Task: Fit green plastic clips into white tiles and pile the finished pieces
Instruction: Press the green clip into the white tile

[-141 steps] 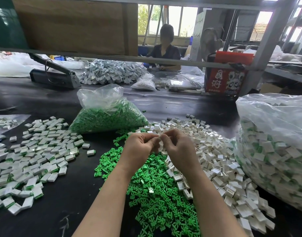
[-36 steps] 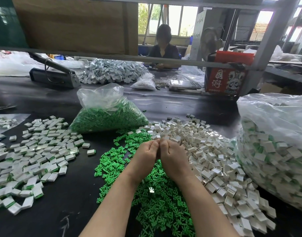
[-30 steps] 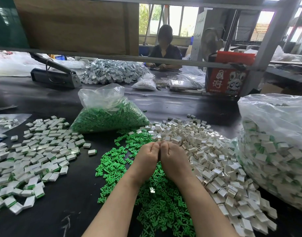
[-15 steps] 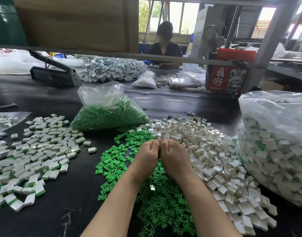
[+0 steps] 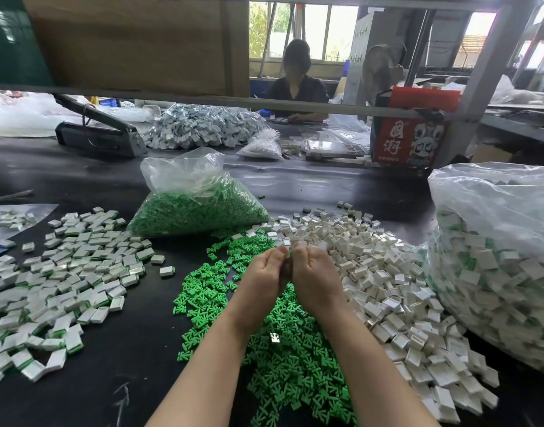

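While the left hand [image 5: 266,274] and right hand [image 5: 315,277] press together, fingertips pinched on something too hidden to name, two bags stand by: a clear bag [image 5: 196,195] of green clips, and a big bag [image 5: 495,257] of finished pieces. Loose clips [image 5: 289,359], white tiles [image 5: 372,272] and finished pieces [image 5: 64,282] lie in three uncountable heaps on the table [image 5: 310,186].

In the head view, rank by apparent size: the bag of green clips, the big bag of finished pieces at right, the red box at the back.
1. Bag of finished pieces, largest, though cropped and nearest.
2. Bag of green clips.
3. Red box, smallest, but farthest away, so true size is unsure.
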Demonstrator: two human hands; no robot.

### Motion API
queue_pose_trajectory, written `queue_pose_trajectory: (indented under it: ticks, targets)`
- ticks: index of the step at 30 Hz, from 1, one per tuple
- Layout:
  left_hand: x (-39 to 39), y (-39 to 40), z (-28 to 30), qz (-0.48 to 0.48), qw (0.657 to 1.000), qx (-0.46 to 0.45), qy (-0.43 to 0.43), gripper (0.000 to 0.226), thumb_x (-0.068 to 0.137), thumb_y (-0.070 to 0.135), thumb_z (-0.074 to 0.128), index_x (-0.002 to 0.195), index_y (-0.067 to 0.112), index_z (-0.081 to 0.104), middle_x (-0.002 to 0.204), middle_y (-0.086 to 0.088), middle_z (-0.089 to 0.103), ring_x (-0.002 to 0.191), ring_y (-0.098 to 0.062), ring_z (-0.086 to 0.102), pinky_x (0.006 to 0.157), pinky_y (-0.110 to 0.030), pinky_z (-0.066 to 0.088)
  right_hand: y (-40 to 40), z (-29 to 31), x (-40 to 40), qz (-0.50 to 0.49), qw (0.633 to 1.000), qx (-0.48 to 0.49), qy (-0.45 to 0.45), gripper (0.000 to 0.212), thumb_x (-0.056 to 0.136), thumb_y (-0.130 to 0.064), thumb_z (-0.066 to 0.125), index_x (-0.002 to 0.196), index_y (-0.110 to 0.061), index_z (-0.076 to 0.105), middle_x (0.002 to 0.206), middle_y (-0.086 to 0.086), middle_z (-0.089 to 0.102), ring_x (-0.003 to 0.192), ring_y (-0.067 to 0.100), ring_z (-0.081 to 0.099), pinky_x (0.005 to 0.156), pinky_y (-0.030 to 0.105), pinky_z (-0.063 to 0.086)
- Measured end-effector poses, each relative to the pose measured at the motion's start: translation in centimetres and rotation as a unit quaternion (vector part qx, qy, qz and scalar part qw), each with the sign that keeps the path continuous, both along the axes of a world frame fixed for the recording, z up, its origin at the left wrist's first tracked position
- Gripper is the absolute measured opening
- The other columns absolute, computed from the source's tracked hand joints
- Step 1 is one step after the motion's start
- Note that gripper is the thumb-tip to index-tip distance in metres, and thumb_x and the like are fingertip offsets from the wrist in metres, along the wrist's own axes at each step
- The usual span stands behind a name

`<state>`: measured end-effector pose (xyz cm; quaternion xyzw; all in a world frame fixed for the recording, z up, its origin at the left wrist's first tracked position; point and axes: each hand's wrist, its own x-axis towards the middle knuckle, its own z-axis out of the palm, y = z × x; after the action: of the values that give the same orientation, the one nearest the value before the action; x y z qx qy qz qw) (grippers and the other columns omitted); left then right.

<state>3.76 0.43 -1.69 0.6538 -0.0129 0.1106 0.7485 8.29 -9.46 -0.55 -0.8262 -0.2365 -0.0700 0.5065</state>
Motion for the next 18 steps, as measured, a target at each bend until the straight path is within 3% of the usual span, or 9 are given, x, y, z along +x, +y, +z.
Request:
queue_pose_trajectory:
  ticks: [2, 4, 8, 11, 15, 18]
  targets:
    - [0.0, 0.0, -0.1, -0.006, 1.0, 0.004, 0.0, 0.039, 0.107, 0.025, 0.037, 0.08, 0.016, 0.064, 0.07, 0.0, 0.061, 0.064, -0.014, 0.055, 0.062, -0.019, 0.044, 0.1, 0.0, -0.2, -0.023, 0.999, -0.031, -0.024, 0.052, 0.094, -0.04, 0.025, 0.05, -0.018, 0.042, 0.052, -0.003, 0.05, 0.049, 0.013, 0.046, 0.053, 0.031, 0.038]
    - [0.0, 0.0, -0.2, -0.007, 1.0, 0.011, 0.003, 0.039, 0.108, 0.022, 0.035, 0.087, 0.015, 0.068, 0.078, 0.002, 0.071, 0.076, -0.009, 0.066, 0.067, -0.019, 0.05, 0.0, -0.2, -0.3, -0.033, 0.996, -0.064, -0.044, 0.052, 0.1, -0.036, 0.028, 0.053, -0.02, 0.042, 0.056, -0.002, 0.053, 0.053, 0.015, 0.05, 0.055, 0.031, 0.042]
    - [-0.1, 0.4, -0.3, 0.012, 0.998, 0.051, 0.016, 0.038, 0.107, 0.024, 0.036, 0.084, 0.018, 0.066, 0.071, 0.009, 0.067, 0.069, -0.005, 0.061, 0.063, -0.015, 0.047, -0.1, -0.4, -0.4, -0.031, 0.995, -0.09, -0.044, 0.048, 0.101, -0.037, 0.029, 0.06, -0.019, 0.048, 0.068, 0.004, 0.062, 0.065, 0.024, 0.058, 0.063, 0.038, 0.049]
    - [-0.3, 0.8, 0.0, -0.007, 0.999, 0.035, 0.013, 0.045, 0.107, 0.023, 0.036, 0.077, 0.025, 0.07, 0.066, 0.016, 0.062, 0.06, 0.005, 0.055, 0.057, -0.008, 0.044, -0.1, -0.3, 0.0, 0.015, 0.999, -0.033, 0.029, 0.048, 0.103, -0.037, 0.03, 0.062, -0.02, 0.048, 0.063, -0.001, 0.055, 0.061, 0.018, 0.05, 0.064, 0.039, 0.043]
    - [-0.3, 1.1, 0.1, -0.009, 0.998, 0.05, 0.026, 0.035, 0.106, 0.027, 0.039, 0.074, 0.019, 0.051, 0.06, 0.015, 0.044, 0.054, -0.001, 0.037, 0.052, -0.011, 0.037, -0.7, 0.3, 0.5, 0.073, 0.988, 0.058, 0.124, 0.04, 0.104, -0.025, 0.04, 0.065, -0.019, 0.051, 0.059, -0.009, 0.05, 0.06, 0.01, 0.045, 0.066, 0.037, 0.037]
    - [-0.2, 1.2, 0.0, -0.007, 0.997, 0.068, 0.029, 0.033, 0.106, 0.026, 0.038, 0.076, 0.018, 0.047, 0.06, 0.015, 0.043, 0.053, -0.001, 0.037, 0.052, -0.012, 0.036, -0.8, 0.6, 0.4, 0.076, 0.98, 0.104, 0.153, 0.041, 0.102, -0.019, 0.045, 0.062, -0.022, 0.053, 0.047, -0.017, 0.051, 0.048, -0.004, 0.043, 0.061, 0.027, 0.034]
